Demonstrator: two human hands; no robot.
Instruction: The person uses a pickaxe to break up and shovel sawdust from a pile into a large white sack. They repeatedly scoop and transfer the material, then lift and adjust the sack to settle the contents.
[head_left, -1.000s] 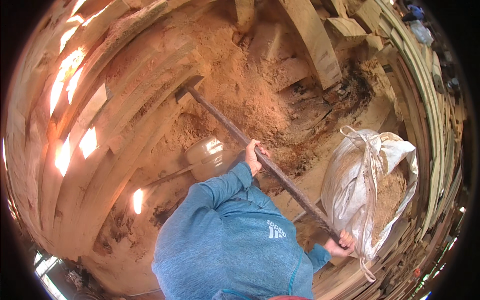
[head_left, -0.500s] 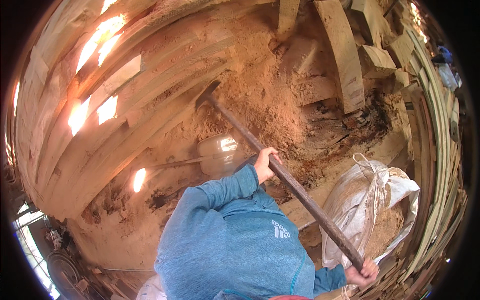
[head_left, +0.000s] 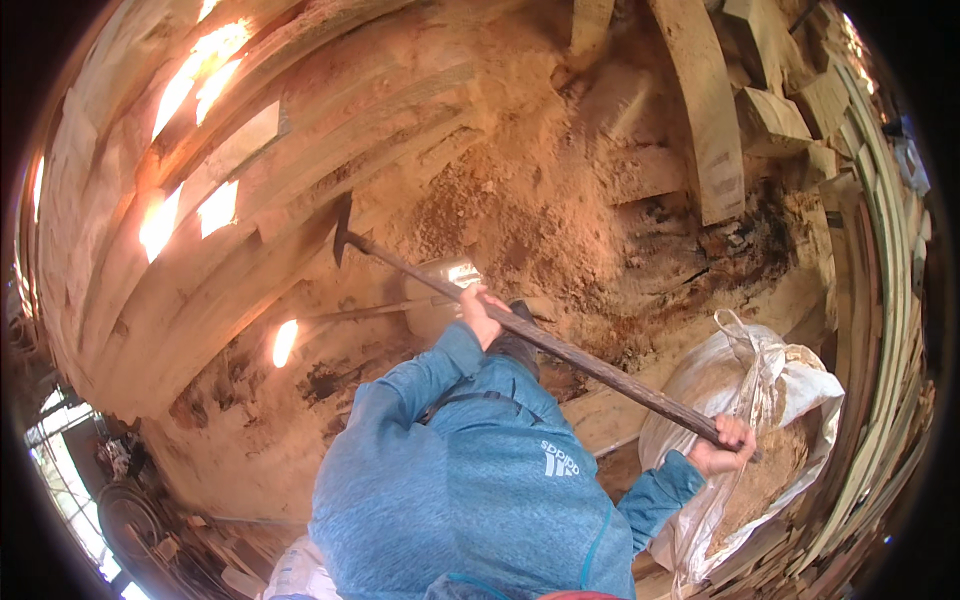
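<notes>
My left hand (head_left: 482,315) is closed round the middle of a long wooden handle. Close to its rear end, my right hand (head_left: 722,447) grips the same handle. This is a hoe (head_left: 610,378), slanting from lower right to upper left, with its dark narrow head (head_left: 342,232) beside the stacked beams. Under the forward part of the handle lies a shovel (head_left: 432,318), its shiny blade partly hidden by my left hand and the hoe. Reddish-brown sawdust (head_left: 530,220) is heaped in front of me. By my right hand stands a white sack (head_left: 700,385) with sawdust showing at its open side.
Long beams (head_left: 230,290) are stacked along the left, with bright sun patches on them. Thick timber blocks (head_left: 705,130) jut in at the far right. Thin boards (head_left: 870,330) line the right side. Dark, charred-looking debris (head_left: 690,250) lies beyond the sack.
The hoe's head has swung left and a little nearer, off the sawdust's edge toward the beams. My left hand has moved left; my right hand has risen toward the sack's middle.
</notes>
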